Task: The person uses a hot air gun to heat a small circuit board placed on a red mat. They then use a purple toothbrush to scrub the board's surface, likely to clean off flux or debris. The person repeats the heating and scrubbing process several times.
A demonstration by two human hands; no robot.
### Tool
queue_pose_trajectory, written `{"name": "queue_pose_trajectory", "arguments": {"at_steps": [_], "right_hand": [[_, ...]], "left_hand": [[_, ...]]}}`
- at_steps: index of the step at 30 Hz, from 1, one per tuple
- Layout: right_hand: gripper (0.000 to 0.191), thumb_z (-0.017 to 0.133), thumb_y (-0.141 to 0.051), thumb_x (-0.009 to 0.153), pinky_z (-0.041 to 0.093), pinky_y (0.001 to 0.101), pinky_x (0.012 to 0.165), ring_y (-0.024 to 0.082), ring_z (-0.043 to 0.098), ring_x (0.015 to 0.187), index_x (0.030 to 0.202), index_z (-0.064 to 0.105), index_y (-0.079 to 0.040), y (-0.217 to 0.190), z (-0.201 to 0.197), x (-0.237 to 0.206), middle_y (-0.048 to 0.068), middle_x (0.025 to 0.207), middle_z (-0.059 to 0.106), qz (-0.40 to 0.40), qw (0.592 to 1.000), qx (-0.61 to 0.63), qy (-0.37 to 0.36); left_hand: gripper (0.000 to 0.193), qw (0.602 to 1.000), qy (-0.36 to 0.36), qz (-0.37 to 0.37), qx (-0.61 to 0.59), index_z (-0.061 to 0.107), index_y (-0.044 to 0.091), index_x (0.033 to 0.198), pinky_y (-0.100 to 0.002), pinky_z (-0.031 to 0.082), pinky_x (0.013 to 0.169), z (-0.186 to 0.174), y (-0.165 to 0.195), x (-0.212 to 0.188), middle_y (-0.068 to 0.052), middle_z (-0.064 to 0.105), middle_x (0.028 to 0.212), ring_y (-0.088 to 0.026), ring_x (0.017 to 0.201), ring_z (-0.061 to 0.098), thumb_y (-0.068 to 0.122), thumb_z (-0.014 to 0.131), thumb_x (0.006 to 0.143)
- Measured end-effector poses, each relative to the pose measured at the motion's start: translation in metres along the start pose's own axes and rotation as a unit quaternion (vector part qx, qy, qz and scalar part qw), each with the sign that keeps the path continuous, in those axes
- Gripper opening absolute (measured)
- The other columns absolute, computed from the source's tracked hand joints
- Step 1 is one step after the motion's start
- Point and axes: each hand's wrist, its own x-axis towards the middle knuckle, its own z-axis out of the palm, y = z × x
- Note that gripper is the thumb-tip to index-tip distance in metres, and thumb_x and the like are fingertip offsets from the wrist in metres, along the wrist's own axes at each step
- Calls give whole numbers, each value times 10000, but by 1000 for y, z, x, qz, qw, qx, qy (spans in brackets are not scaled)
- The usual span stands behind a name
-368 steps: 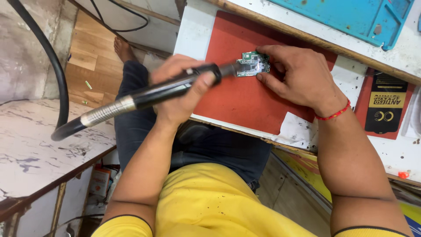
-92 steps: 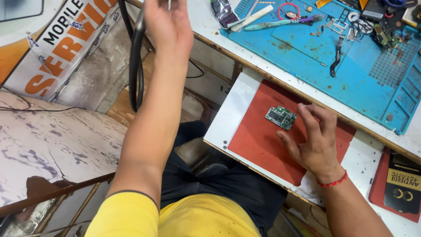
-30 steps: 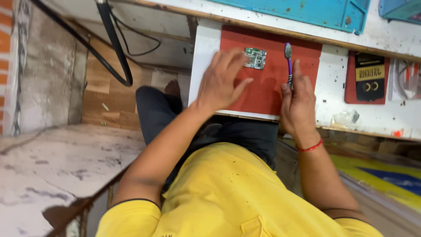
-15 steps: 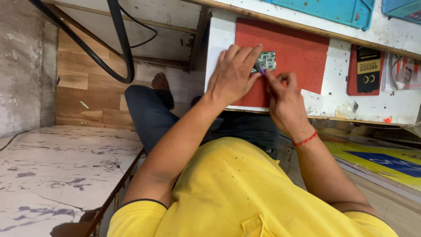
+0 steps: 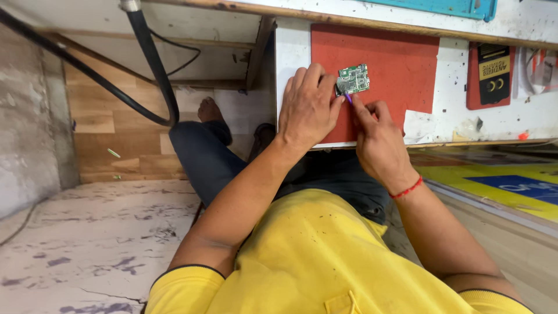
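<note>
A small green circuit board (image 5: pixel 354 78) lies on a red mat (image 5: pixel 395 64) on a white shelf. My left hand (image 5: pixel 308 107) rests on the mat with its fingertips pressing the board's left edge. My right hand (image 5: pixel 379 138) is closed around a purple brush (image 5: pixel 347 96), whose tip touches the board's lower left corner. Most of the brush is hidden inside the fist. A red thread circles my right wrist.
A black and red device (image 5: pixel 493 72) lies right of the mat. A teal work mat (image 5: pixel 459 7) edges the top. Thick black cables (image 5: pixel 148 64) hang at the left over a wooden floor. A worn white surface (image 5: pixel 87 244) fills the lower left.
Earlier my left hand held a rotary tool, then reached up to the cable. It has come down onto the board, and my right hand has brought the purple brush to the board's edge.
</note>
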Motion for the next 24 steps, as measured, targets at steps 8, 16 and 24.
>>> {"name": "queue_pose_trajectory", "arguments": {"at_steps": [8,16,24], "right_hand": [[665,512,87,894,530,483,791,400,631,911,1541,535,-64,-3,7,-14,215,1119,575,49,998,35,-10],[672,489,110,860,531,502,801,439,634,923,1479,595,-130,21,-2,-6,239,1139,569,0,1000,21,-4],[558,499,29,944,529,513,774,453,630,886,1480,583,-99,23,4,1,250,1097,580,-30,997,69,-25]], "left_hand": [[444,998,33,38,23,654,48,1169,-442,447,836,3,2,-5,-90,530,1054,-283,971,532,242,823,807],[482,998,29,36,31,676,75,1119,-448,445,880,-2,5,0,-98,536,1074,-300,1000,516,296,845,725],[392,990,63,80,100,683,41,1206,-456,473,959,6,21,-34,-106,572,1285,-316,1158,537,232,771,875]]}}
